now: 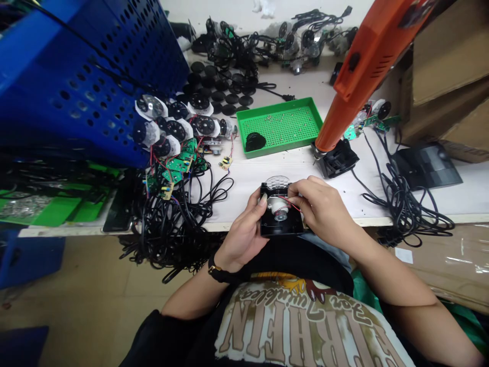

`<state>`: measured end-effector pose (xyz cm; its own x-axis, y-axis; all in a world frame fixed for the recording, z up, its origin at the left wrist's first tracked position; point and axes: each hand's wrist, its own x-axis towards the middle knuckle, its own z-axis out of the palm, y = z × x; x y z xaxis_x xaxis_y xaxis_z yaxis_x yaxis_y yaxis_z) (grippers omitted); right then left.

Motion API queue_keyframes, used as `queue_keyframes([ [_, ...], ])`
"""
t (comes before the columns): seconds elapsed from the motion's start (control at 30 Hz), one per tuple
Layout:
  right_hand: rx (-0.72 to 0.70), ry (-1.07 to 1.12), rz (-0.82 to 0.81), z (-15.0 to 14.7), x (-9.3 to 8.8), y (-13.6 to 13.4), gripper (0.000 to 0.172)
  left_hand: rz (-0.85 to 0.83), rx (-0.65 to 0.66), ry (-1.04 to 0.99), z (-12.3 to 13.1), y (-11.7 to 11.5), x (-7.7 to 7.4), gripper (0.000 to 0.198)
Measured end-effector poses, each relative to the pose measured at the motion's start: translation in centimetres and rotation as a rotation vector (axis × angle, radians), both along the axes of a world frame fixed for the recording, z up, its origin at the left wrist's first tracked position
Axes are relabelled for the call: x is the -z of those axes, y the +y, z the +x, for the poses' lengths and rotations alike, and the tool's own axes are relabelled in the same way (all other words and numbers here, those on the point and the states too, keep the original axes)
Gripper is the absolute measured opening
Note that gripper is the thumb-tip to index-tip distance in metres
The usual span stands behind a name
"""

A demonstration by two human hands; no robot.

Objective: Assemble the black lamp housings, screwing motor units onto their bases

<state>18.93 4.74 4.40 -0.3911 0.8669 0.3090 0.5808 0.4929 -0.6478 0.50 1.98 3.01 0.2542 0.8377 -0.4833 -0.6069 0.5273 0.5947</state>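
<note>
White worktop [244, 188] runs across the scene, loaded with parts from left to right. At its near edge, in the middle, is a black housing [273, 229]; whether it rests on the surface or is held just above is hard to tell. The left hand [246, 221] grips its left side, thumb on the rim, while the right hand [319, 204] appears to pinch thin red wires [293, 205] between thumb and fingertip. Assembly looks partway along: a pale motor [280, 205] already sits inside, but the wires trail loose and the housing is uncovered. Farther off, a green tray [282, 148] holds scattered small screws [270, 118]. An orange driver [349, 81] slants down on the right, its tip at another black part [338, 159], and could obstruct reaching that way. Left, motor units [204, 125], circuit boards [179, 163] and tangled black cables [164, 219] crowd the space beside a blue crate [114, 41].
</note>
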Motion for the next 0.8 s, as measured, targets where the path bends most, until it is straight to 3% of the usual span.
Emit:
queue_keyframes([
  [0.3,-0.067,-0.116,0.068,0.6,-0.1,-0.2,0.018,0.039,0.010,0.010,0.1,-0.3,0.6,0.054],
  [0.4,-0.070,-0.020,0.009,1.1,-0.2,-0.3,0.017,0.052,0.018,0.008,0.2,-0.2,0.9,0.054],
  [0.53,0.008,0.409,-0.283,1.5,0.7,-0.6,0.008,0.113,-0.010,0.016,0.6,0.2,1.0,0.053],
  [0.67,0.147,0.763,-0.575,1.2,2.1,-1.3,0.032,0.200,0.026,0.108,0.9,-0.1,1.1,0.074],
  [0.8,0.029,0.841,-0.812,0.5,2.7,-2.0,0.057,0.285,0.036,0.271,1.0,-0.8,1.5,0.077],
])
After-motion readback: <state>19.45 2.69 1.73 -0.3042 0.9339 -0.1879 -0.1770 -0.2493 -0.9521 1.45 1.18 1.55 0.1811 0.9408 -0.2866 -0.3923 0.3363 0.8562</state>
